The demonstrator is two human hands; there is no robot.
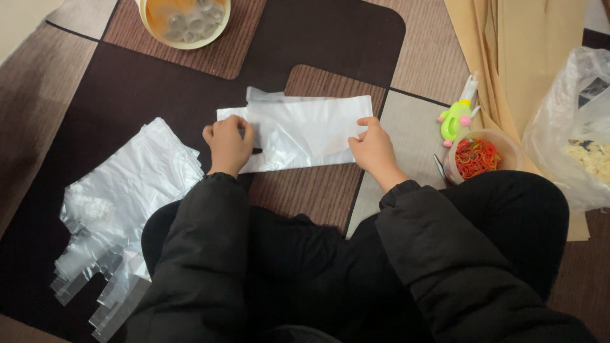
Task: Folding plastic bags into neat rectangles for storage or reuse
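The left hand [227, 145] sits curled into a loose fist on the near-left end of a flat, clear rectangular plastic bag [305, 130], and a thin dark stick, probably a pen or marker [255, 151], pokes out from under the knuckles. The fingers are closed round it, though how firmly I cannot tell from here. The right hand [373, 149] is at the bag's other end, thumb and fingertips pinching the right edge, the rest of the hand resting on the patterned brown and beige mat [127, 82].

The bag lies crosswise in front of the person's knees, stretched between the two hands, with a slight crumple near the left end. To my eye the thing to get right here is tension: the right hand should keep the film taut and flat so it does not slide or bunch under the tip, and the left should press lightly, since thin plastic drags and wrinkles easily.

Just left of the left sleeve lies a heap of clear plastic disposable gloves [121, 209], fingers fanned toward the near corner. Beyond the bag, at the far edge, stands a round cream bowl holding clear bits [184, 22]. Right of the right hand sit a small tan bowl of red and orange rubber bands [480, 157], a green and pink toy-like gadget [456, 117], and a large crinkled clear bag [572, 127].
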